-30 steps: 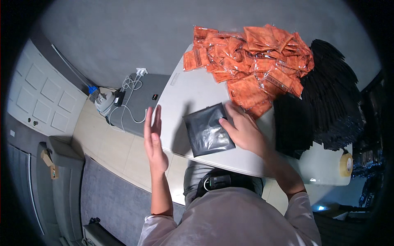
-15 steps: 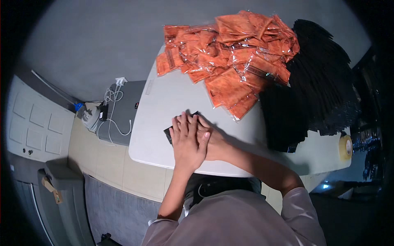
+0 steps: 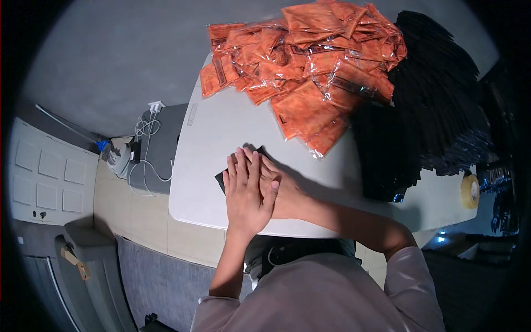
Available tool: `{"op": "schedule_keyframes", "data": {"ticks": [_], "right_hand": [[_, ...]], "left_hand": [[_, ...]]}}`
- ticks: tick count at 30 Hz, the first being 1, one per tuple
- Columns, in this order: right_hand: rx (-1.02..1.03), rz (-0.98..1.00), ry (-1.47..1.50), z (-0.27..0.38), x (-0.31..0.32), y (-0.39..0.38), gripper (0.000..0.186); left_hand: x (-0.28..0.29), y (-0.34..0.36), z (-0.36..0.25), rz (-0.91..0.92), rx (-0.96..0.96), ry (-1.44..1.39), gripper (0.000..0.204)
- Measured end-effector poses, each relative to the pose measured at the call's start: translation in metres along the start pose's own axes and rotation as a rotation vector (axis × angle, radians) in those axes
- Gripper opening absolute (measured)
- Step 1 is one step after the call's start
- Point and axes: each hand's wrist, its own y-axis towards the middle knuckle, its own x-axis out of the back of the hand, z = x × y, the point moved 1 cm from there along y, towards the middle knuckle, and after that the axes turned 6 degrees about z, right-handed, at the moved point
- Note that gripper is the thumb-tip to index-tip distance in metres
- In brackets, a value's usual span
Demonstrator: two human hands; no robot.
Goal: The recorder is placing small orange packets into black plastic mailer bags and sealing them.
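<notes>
My left hand [image 3: 243, 191] lies flat with its fingers stretched out, partly over my right hand. Beneath it, my right hand [image 3: 286, 196] is also spread flat, its fingers partly covered by the left. Both press on a small flat black packet [image 3: 220, 180] on the white table [image 3: 204, 138]. Only corners of the packet show past my fingers, so its kind is hidden. Beyond my hands is a heap of orange folded cloth pieces in clear plastic bags [image 3: 310, 108].
A large fanned stack of black flat packets [image 3: 437, 105] covers the table's right side. Near the right corner sits a roll of yellowish tape [image 3: 469, 191]. To the left of the table, white cables [image 3: 147, 127] lie on a grey surface. A white door [image 3: 50, 171] stands at far left.
The view has shifted slightly, so the heap sits higher in the picture. My hands stay pressed flat on the black packet, one over the other.
</notes>
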Motion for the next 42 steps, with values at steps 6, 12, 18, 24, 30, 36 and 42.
{"op": "schedule_keyframes", "data": {"ticks": [6, 12, 18, 24, 30, 36, 42], "right_hand": [[0.016, 0.016, 0.257, 0.002, 0.016, -0.002, 0.082], [0.008, 0.035, 0.183, -0.002, 0.013, 0.0, 0.081], [0.147, -0.013, 0.26, -0.019, 0.029, -0.003, 0.097], [0.135, 0.052, 0.16, -0.047, 0.053, -0.007, 0.089], [-0.016, 0.011, 0.215, -0.021, 0.051, -0.011, 0.067], [0.001, 0.106, 0.105, 0.007, 0.024, -0.024, 0.086], [-0.067, 0.05, 0.177, 0.006, 0.017, -0.021, 0.082]], "left_hand": [[0.003, -0.006, 0.011, -0.01, 0.028, -0.052, 0.085], [0.01, -0.011, 0.024, 0.049, -0.004, -0.028, 0.097], [0.024, -0.033, 0.047, 0.11, -0.068, 0.13, 0.101], [0.032, -0.07, 0.031, 0.148, -0.032, 0.213, 0.101], [0.067, -0.097, -0.033, 0.17, 0.199, 0.053, 0.07], [0.027, -0.029, -0.035, -0.089, -0.005, -0.29, 0.068], [-0.008, -0.008, -0.022, -0.044, 0.125, -0.157, 0.087]]}}
